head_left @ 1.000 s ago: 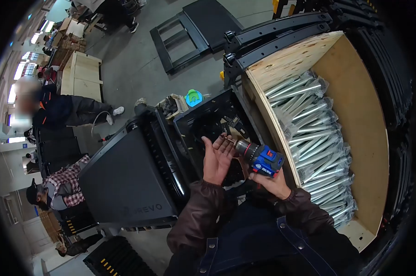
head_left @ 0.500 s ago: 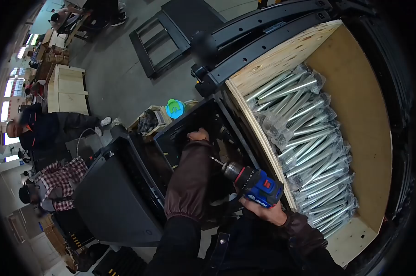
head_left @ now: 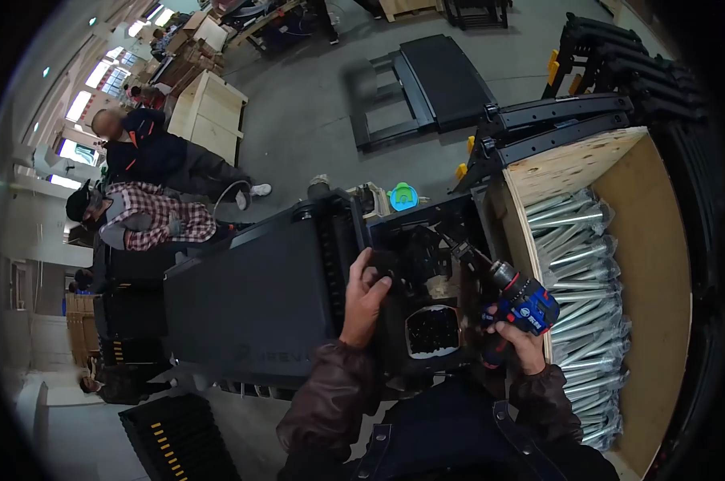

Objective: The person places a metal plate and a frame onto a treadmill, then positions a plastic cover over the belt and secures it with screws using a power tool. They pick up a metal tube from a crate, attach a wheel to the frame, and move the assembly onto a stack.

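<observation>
My right hand (head_left: 523,341) grips a blue and black cordless drill (head_left: 529,306), its chuck and bit pointing up and left over a black bin (head_left: 491,232). My left hand (head_left: 364,301) is closed around a small dark part (head_left: 385,263), whose exact kind I cannot make out. That hand is between the bin and a large black panel (head_left: 254,305) on the left. Below the bin, an open box (head_left: 411,353) holds many small black pieces.
On the right stands a plywood crate (head_left: 655,264) filled with plastic-wrapped metal tubes (head_left: 579,297). A blue and green round container (head_left: 403,196) sits behind the bin. Black frames (head_left: 439,84) lie on the floor. Two people (head_left: 150,212) are at the left.
My left hand has come out of the bin, back and toward the black panel, with a dark part in it. The drill stays in my right hand. The view has shifted, bringing more of the panel in.
</observation>
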The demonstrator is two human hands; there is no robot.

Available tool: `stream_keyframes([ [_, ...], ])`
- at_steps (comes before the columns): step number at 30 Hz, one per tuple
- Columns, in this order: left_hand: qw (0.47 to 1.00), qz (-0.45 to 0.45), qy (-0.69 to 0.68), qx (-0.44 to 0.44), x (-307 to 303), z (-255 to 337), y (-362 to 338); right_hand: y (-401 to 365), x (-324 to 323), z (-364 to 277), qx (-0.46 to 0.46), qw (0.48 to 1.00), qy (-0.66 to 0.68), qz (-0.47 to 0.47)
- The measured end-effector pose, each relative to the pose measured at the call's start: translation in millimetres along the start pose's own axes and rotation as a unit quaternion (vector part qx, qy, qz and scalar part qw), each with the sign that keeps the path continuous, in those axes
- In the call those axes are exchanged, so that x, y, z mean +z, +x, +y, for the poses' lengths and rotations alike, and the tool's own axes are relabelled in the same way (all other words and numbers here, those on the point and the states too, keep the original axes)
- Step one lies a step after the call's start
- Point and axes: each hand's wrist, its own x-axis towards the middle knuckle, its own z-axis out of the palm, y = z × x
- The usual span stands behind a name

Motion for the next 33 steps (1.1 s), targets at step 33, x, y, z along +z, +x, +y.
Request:
stream_keyframes([
  [33,0.926,0.181,0.303,0.132,-63.5,-43.0,53.3,-22.4,104.5,0.8,-0.005,0.991,-0.119,-0.054],
])
